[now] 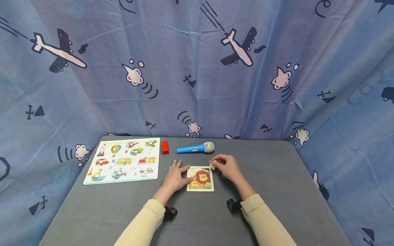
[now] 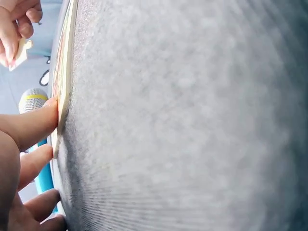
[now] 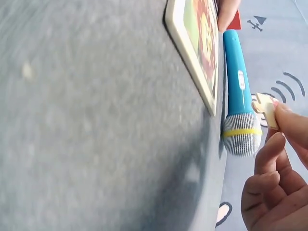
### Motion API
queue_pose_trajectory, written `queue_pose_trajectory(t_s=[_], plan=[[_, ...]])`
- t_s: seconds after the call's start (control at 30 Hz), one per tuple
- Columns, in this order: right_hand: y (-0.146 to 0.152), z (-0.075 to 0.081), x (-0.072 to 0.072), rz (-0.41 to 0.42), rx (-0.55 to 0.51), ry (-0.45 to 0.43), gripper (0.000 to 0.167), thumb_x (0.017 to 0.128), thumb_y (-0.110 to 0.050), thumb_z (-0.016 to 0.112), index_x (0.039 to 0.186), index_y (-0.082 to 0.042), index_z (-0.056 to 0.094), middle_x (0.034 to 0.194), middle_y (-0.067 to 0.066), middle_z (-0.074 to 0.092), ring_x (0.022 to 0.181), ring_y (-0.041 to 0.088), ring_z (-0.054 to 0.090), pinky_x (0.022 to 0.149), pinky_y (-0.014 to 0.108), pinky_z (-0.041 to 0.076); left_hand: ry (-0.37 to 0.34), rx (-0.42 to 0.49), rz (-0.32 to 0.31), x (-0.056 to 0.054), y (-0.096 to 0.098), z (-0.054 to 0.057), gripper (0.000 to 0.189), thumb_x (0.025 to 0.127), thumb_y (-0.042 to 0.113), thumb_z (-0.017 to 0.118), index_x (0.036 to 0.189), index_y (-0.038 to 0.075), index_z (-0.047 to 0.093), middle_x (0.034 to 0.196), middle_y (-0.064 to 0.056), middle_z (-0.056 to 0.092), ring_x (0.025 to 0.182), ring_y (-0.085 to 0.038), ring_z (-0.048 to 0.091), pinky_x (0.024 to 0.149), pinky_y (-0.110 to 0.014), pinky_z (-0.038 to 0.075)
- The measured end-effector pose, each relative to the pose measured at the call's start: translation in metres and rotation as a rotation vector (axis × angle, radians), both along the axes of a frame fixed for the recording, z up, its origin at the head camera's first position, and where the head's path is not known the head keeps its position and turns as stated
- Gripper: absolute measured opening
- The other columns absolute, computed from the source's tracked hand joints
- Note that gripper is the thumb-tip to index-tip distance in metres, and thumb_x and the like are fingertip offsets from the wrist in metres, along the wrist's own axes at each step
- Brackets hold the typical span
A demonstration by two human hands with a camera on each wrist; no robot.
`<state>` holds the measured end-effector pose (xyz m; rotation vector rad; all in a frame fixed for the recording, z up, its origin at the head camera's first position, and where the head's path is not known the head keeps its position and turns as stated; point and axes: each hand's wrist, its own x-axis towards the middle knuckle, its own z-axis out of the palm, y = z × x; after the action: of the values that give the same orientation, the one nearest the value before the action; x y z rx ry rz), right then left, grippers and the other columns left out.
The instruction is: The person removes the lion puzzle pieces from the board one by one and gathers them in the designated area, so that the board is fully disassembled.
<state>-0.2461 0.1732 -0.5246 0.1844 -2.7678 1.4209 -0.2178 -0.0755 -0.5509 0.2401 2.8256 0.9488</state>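
Note:
A small square lion puzzle [image 1: 207,186] lies flat on the grey table in front of the person. The left hand [image 1: 173,178] rests at its left side, fingers spread on the table and thumb laid over the picture. Above the puzzle's upper right corner, the right hand [image 1: 227,167] pinches a puzzle piece [image 3: 266,111] between thumb and index finger. That piece is pale on its edge and back, with some red on its face, and has a knob along one side. In the right wrist view the other fingers curl below it.
Behind the puzzle lies a blue toy microphone [image 1: 192,149] with a grey head. To its left is a red block [image 1: 165,147]. A large picture board [image 1: 107,164] of vehicles covers the table's left side. A blue patterned curtain [image 1: 172,68] hangs around the table.

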Motion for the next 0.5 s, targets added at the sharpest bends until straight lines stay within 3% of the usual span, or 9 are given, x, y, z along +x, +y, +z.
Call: queue_pose_trajectory(t_s=[0.27,0.5], plan=[[0.02,-0.005,-0.005,-0.001,-0.002,0.016,0.012,0.091,-0.02,0.076,0.099,-0.01,0.078,0.088,0.005,0.074,0.074,0.013,0.059,0.067,0.027,0.049,0.005,-0.004,-0.011,-0.002,-0.001,0.001,0.063,0.089,0.042,0.076,0.145,0.019,0.058,0.163,-0.019,0.031,0.155,-0.042,0.014,0.122,-0.059,0.02],[0.035,-0.011,-0.004,-0.022,0.005,-0.03,0.014,0.091,-0.019,0.077,0.099,-0.008,0.078,0.087,0.006,0.073,0.075,0.015,0.058,0.067,0.028,0.048,-0.009,0.01,0.026,0.001,-0.001,0.0,0.065,0.086,0.043,0.078,0.143,0.018,0.06,0.162,-0.019,0.033,0.154,-0.041,0.018,0.119,-0.062,0.025]])
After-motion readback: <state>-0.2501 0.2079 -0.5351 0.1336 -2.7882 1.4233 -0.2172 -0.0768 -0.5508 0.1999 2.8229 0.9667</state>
